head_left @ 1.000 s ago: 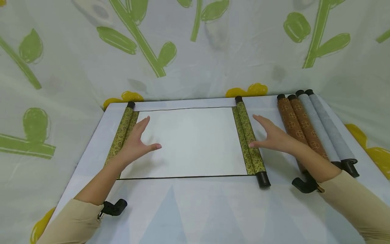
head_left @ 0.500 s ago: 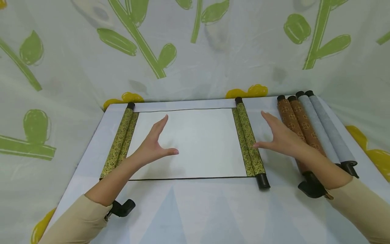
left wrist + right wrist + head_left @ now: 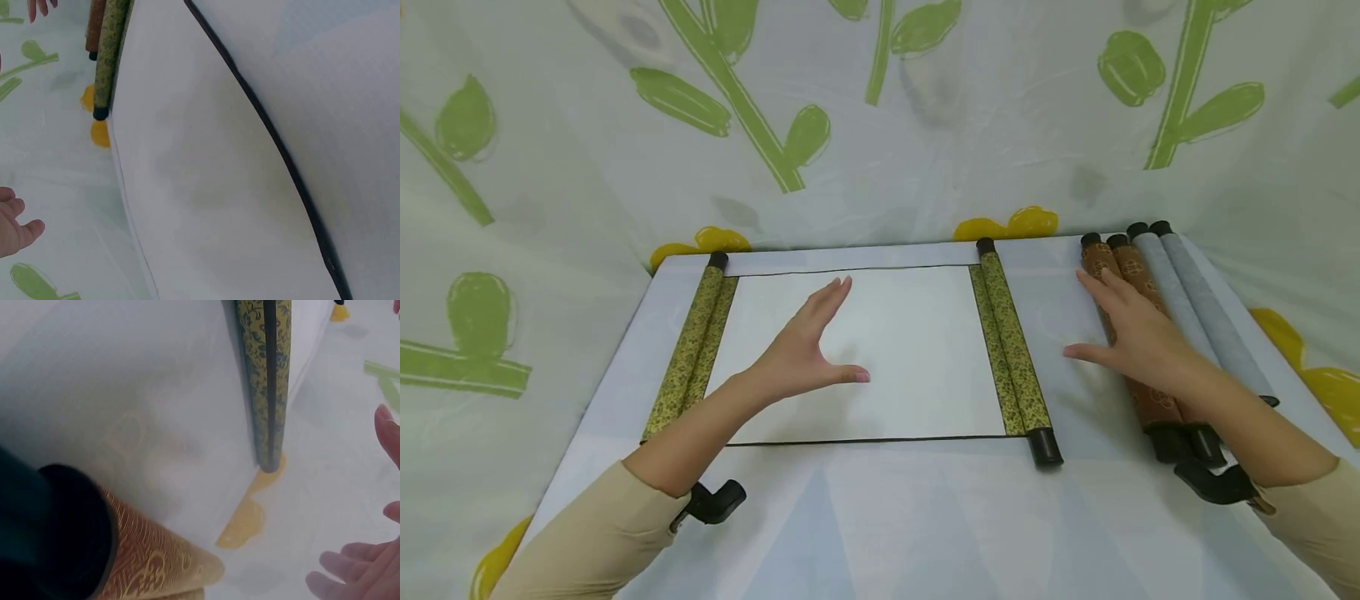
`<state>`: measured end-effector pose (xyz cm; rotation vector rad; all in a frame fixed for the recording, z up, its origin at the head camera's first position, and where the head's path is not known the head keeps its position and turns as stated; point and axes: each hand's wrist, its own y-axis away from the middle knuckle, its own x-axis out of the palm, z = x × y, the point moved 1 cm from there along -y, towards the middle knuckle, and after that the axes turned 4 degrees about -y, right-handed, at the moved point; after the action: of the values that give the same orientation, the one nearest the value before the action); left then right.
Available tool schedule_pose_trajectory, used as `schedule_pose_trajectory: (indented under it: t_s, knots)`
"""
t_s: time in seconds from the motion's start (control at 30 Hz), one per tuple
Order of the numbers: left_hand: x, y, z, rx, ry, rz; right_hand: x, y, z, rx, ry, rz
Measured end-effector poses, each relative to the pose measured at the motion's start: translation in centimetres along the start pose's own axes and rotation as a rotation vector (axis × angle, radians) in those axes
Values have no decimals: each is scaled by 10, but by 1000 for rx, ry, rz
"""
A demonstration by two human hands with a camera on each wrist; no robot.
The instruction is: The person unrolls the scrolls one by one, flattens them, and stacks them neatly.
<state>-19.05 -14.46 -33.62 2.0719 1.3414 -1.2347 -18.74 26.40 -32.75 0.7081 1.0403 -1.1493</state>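
Observation:
A scroll lies unrolled on the table, its blank white sheet (image 3: 910, 350) framed by green-gold patterned rolls, the left roll (image 3: 688, 342) and the right roll (image 3: 1015, 342). Above the sheet hovers my left hand (image 3: 797, 354), thumb and fingers spread wide and holding nothing. My right hand (image 3: 1142, 337) is also spread and holds nothing; in the head view it overlaps the brown rolled scrolls (image 3: 1153, 404). One brown scroll (image 3: 150, 562) shows close up in the right wrist view, its black end cap near the camera.
Beside the brown scrolls lie two grey-blue rolled scrolls (image 3: 1232, 350) near the table's right edge. A white curtain (image 3: 865, 192) with green leaf prints hangs behind the table (image 3: 880, 517). Black wrist mounts (image 3: 718, 504) sit at both sleeves.
My left hand has moved right, from near the left roll to over the sheet. My right hand has moved right, away from the right roll to the brown scrolls.

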Motion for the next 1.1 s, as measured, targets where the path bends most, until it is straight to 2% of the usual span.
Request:
schedule_pose_trajectory:
  t_s: [0.2, 0.33, 0.5, 0.8, 0.97, 1.1]
  knots:
    - [7, -16, -18, 98, -152, -31, -3, 7, -9, 1, -13, -15]
    - [17, -25, -29, 157, -235, -22, -7, 11, -16, 8, -4, -19]
    - [31, -37, -43, 171, -252, 11, -16, 17, -22, 34, -14, 3]
    - [46, -58, -73, 175, -244, 40, -28, 24, -33, 63, -4, 10]
    - [56, -73, -92, 180, -261, 80, -33, 32, -43, 91, -6, -16]
    - [66, -80, -106, 163, -222, 134, -35, 35, -50, 100, -6, -25]
